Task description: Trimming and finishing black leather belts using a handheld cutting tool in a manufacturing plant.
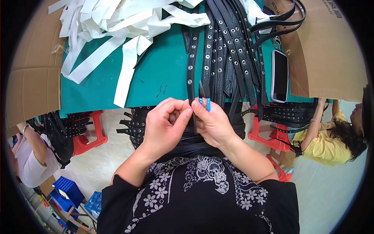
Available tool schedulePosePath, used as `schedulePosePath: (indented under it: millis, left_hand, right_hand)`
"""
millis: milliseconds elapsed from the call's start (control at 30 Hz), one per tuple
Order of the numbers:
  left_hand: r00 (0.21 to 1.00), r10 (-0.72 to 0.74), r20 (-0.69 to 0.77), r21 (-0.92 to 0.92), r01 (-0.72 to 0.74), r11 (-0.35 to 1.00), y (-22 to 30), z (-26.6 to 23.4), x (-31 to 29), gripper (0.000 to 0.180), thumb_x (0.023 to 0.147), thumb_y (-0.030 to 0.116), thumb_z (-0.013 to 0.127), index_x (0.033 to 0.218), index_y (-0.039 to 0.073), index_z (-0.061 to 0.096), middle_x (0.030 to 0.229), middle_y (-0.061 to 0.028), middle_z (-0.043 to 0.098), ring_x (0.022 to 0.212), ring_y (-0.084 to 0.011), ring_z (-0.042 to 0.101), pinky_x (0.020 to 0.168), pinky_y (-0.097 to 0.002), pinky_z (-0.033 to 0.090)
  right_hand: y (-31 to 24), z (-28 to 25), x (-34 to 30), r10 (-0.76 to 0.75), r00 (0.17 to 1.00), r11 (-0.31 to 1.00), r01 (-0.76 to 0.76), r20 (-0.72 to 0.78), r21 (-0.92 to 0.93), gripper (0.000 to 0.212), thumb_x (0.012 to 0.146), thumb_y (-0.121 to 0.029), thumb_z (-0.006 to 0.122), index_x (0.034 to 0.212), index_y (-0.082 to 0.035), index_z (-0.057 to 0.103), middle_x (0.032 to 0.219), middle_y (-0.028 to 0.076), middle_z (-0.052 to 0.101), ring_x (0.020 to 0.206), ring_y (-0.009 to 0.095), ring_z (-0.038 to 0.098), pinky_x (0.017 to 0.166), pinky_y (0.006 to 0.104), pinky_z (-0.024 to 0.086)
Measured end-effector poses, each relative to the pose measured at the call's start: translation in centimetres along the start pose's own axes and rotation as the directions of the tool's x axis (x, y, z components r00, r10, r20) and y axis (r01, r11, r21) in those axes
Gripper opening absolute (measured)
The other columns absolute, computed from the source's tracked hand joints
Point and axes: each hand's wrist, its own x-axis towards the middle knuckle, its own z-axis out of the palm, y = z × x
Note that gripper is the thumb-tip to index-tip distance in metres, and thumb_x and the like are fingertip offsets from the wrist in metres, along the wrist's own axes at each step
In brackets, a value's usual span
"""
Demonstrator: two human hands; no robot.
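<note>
A narrow black belt (190, 70) with a row of silver eyelets runs from the table's edge toward me. My left hand (165, 123) is closed, pinching the belt near its end between thumb and fingers. Beside it, my right hand (215, 124) is closed around small snips (208, 103) with blue handles, their dark blades pointing away from me. The right thumb tip also touches the belt next to the left fingers. The belt's tip hangs partly hidden between both hands. More black eyelet belts (230, 46) lie bunched just beyond my right hand.
White fabric strips (120, 19) are heaped on the green table (167, 62) at far left. A phone (279, 76) lies at the right. Cardboard (327, 50) borders both sides. Belts are piled across my lap. Red stools (269, 134) and co-workers (323, 142) flank me; blue crates (68, 191) stand lower left.
</note>
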Motion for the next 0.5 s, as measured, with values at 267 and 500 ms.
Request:
schedulePosePath:
  millis: [267,500]
  left_hand:
    - [0.963,-0.202,-0.179,-0.314,0.138,0.939,-3.6,-4.4,0.4,0.035,0.093,0.026,0.045,0.064,0.006,0.048,0.054,0.0015,0.045,0.046,-0.0049,0.038,0.042,-0.0201,0.028]
    - [0.887,-0.326,0.326,-0.560,0.459,0.690,-0.6,-1.8,-0.9,0.016,0.086,0.012,0.056,0.094,-0.002,0.059,0.075,-0.0055,0.060,0.061,-0.0096,0.057,0.047,-0.0200,0.044]
  right_hand:
    - [-0.8,0.5,-0.5,0.061,0.991,0.995,-0.069,0.115,0.068,0.035,0.091,-0.036,0.046,0.107,-0.006,0.054,0.058,-0.011,0.031,0.044,0.000,0.022,0.040,0.0164,0.017]
    - [-1.0,0.9,-0.6,0.096,0.988,0.990,-0.108,0.125,0.094,0.030,0.093,-0.030,0.045,0.109,-0.007,0.054,0.056,-0.011,0.028,0.044,0.000,0.021,0.041,0.0177,0.016]
